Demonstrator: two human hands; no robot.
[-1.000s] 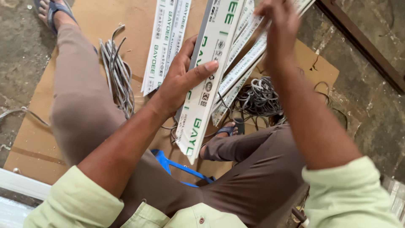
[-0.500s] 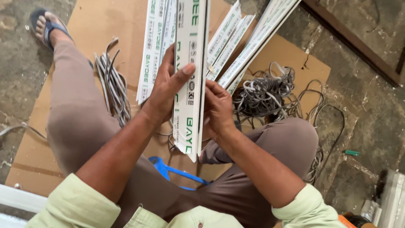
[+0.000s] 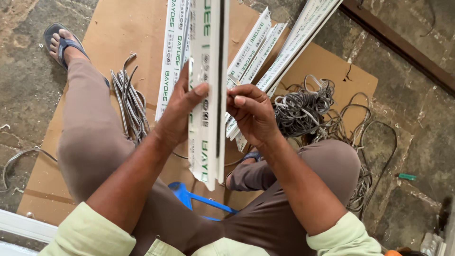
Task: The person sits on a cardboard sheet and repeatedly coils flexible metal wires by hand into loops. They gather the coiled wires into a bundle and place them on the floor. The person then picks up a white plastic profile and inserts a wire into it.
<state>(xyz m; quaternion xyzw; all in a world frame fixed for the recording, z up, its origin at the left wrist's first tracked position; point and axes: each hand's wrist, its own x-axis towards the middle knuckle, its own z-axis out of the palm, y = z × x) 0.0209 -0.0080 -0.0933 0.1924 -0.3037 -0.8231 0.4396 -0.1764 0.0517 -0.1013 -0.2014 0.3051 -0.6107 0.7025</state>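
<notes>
Both hands grip a long white plastic casing strip (image 3: 208, 90) held upright over the lap: left hand (image 3: 177, 111) wraps it from the left w/ thumb pressed on the front face, right hand (image 3: 251, 116) pinches its right edge, seemingly steadying it for a close look. More flat white strips (image 3: 284, 52) lie fanned on brown cardboard (image 3: 118, 28) farther off, beside tangled grey wire coils (image 3: 303, 106) on the right.

Long white casing strip (image 3: 208, 95), upright
</notes>
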